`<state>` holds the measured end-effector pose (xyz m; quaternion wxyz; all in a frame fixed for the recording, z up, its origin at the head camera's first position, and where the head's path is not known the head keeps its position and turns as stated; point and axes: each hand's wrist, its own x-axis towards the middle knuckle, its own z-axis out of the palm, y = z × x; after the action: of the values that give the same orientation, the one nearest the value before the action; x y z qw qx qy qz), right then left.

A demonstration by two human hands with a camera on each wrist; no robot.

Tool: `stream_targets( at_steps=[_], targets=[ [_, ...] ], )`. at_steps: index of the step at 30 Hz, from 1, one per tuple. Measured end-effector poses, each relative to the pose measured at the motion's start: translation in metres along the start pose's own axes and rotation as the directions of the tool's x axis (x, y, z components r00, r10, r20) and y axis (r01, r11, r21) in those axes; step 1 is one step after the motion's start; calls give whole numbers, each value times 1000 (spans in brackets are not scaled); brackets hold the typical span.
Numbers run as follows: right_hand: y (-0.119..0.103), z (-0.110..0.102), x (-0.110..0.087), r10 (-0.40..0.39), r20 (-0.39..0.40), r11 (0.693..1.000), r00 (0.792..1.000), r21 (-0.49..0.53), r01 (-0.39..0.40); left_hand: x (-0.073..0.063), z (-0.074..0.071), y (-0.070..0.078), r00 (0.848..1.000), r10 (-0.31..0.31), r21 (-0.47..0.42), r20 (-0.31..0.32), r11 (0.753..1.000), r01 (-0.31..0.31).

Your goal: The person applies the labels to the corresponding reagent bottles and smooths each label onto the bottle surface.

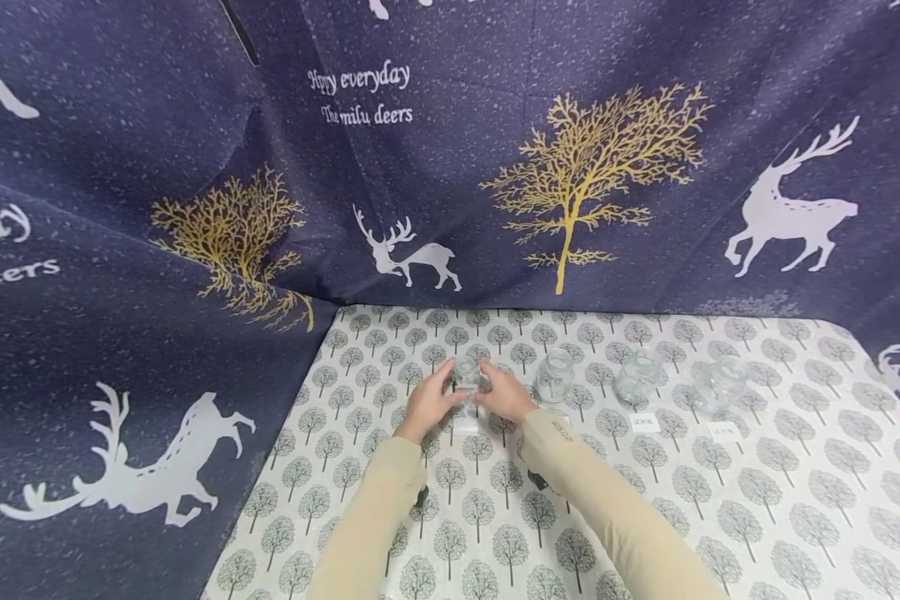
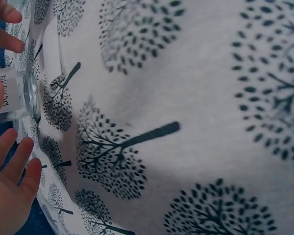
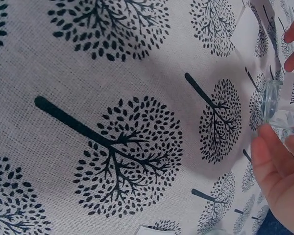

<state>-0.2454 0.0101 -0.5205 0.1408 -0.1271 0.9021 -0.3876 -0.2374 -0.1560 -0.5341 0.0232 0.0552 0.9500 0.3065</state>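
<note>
Both hands are around a small clear glass jar [image 1: 467, 372] near the left side of the table. A white label [image 2: 9, 90] with printed characters lies against the jar's front. My left hand [image 1: 426, 406] grips the jar from the left, its index finger by the upper side and its thumb low at the front. Mirroring it, my right hand [image 1: 505, 393] grips the right side, thumb near the label. In the right wrist view the right fingertips [image 3: 264, 134] are right at the jar's lower edge. The jar's back is hidden.
A white paper piece [image 1: 465, 427] lies just in front of the jar. To the right stand three more glass jars, the nearest jar [image 1: 553, 377] partly beyond my right forearm. Printed white cards [image 1: 645, 422] lie before them. A dark blue curtain [image 1: 450, 167] hangs behind the tree-patterned tablecloth [image 1: 480, 508].
</note>
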Motion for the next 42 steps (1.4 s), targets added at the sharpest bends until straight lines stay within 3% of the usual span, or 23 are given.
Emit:
stream_targets(
  at_steps=[4,19,27,34,42],
  targets=[
    [0,0,0,4,11,1000,1000,1,-4,4,1,1,1000,19,-29,2,999,-19],
    [2,1,1,-36,-52,999,998,5,36,6,5,1,998,46,34,-43,998,-45],
    [5,3,-1,-31,-90,998,995,52,36,1,5,3,1000,28,-81,3,996,-28],
    [5,4,-2,-20,-92,998,996,60,25,-1,1,1,996,16,-232,84,973,4],
    [6,0,-4,-42,-72,988,997,145,52,0,-2,-5,995,-8,-257,104,966,34]
  ],
)
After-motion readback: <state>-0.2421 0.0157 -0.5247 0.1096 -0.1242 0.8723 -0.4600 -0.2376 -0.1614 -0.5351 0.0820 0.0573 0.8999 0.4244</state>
